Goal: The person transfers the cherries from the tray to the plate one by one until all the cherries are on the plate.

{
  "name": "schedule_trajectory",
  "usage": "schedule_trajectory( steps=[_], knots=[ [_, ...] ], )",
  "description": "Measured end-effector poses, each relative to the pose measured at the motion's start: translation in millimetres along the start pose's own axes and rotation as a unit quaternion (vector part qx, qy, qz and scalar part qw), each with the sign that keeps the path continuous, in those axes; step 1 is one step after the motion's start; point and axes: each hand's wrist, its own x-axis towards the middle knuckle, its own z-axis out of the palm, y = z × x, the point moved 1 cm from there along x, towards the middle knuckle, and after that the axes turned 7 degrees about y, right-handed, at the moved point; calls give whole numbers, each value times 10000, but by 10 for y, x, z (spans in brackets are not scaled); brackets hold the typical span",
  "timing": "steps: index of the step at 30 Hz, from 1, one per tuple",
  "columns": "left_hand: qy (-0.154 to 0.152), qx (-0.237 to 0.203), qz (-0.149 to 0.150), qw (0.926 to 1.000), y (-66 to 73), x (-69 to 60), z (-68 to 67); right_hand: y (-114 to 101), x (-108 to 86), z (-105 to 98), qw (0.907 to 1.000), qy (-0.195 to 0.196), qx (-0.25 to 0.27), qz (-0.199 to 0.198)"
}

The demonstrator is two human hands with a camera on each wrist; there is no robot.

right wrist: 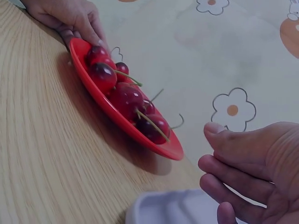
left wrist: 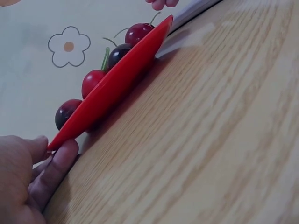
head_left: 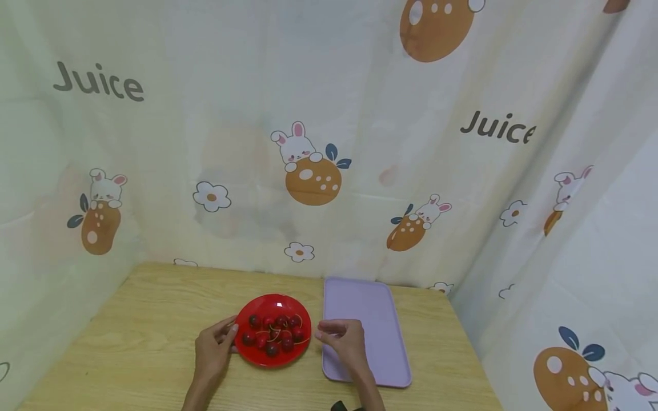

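A round red plate (head_left: 247,355) carrying several dark red cherries (head_left: 272,348) with green stems is on the table, left of a lilac tray. My left hand (head_left: 213,346) pinches the plate's left rim, thumb on top and fingers beneath, as the left wrist view shows near the fingers (left wrist: 65,156). On the other side, my right hand (head_left: 343,338) hovers over the tray's left edge beside the plate's right rim. In the right wrist view its fingers (right wrist: 233,172) are loosely bent, apart from the plate, with nothing between them and the thumb.
The lilac tray (head_left: 370,319) lies lengthwise on the wooden table (head_left: 164,319), right of the plate. Behind and at both sides hangs a pale curtain (head_left: 247,154) printed with rabbits, fruit and flowers.
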Motion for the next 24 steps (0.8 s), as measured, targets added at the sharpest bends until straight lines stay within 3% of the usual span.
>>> schedule_trajectory(
  steps=[10,16,20,24],
  knots=[
    [174,-189,-59,9997,9,-18,-13,6,21,-102,9988,396,162,256],
    [187,-138,-78,9997,14,-8,-10,27,40,-139,9992,337,183,146],
    [322,451,68,9984,25,-59,-19,77,33,-162,9995,273,126,121],
    [912,1466,432,9840,25,-130,-28,92,3,-184,9995,269,-30,182]
  ],
)
